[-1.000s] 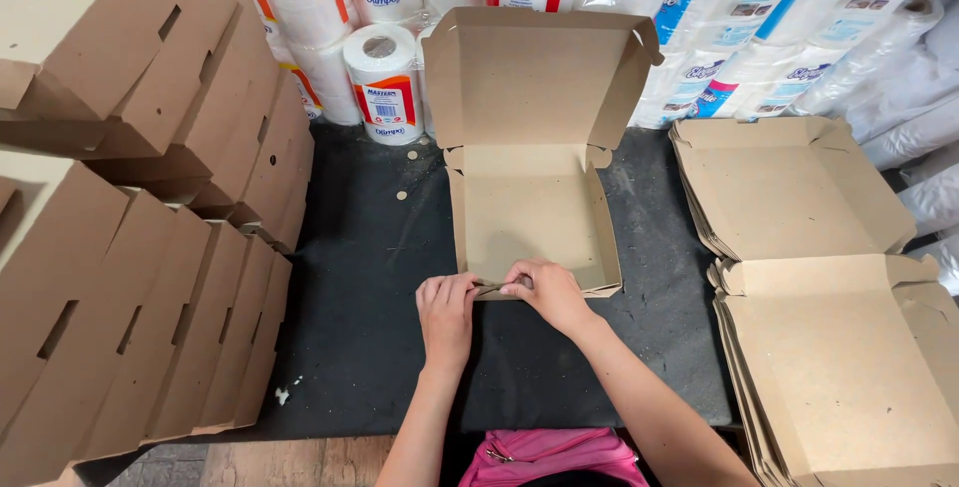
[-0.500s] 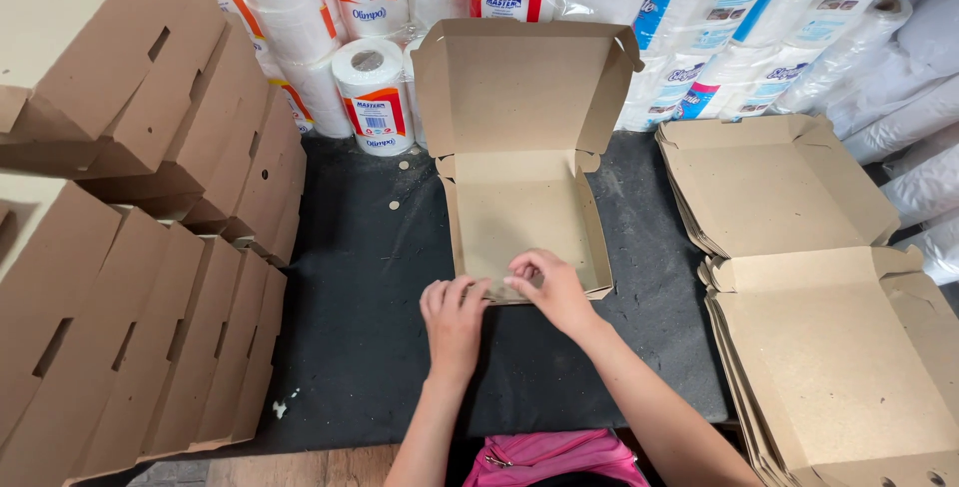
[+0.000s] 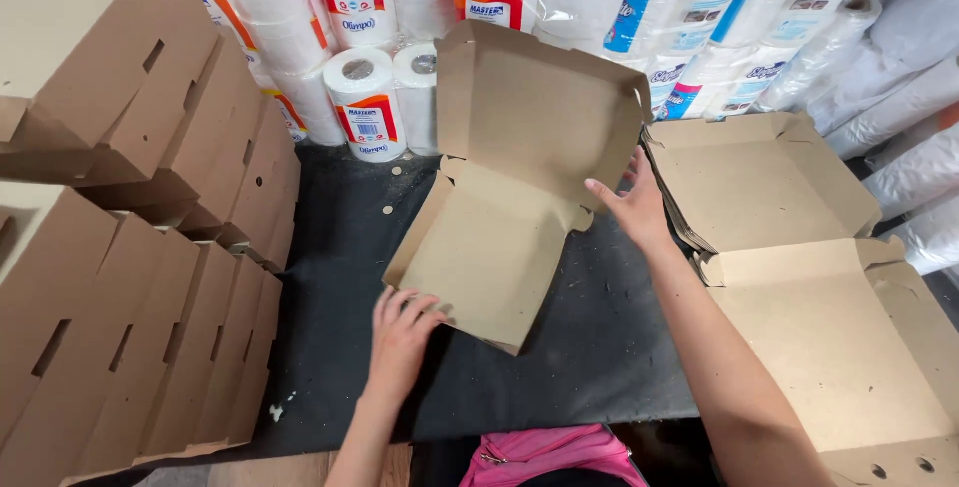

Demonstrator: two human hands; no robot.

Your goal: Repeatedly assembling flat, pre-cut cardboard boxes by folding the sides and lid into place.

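Head view, cardboard box [image 3: 499, 247] now turned askew, hands apart, left hand [image 3: 400, 332] flat, right hand [image 3: 629, 205] open.

- One open cardboard box [image 3: 509, 217] on the dark table [image 3: 330, 247].
- Two hands: left hand [image 3: 400, 332], right hand [image 3: 629, 202].
- Two stacks of flat box blanks [image 3: 769, 182] at right.
- Folded boxes [image 3: 150, 277] at left: too many to count.
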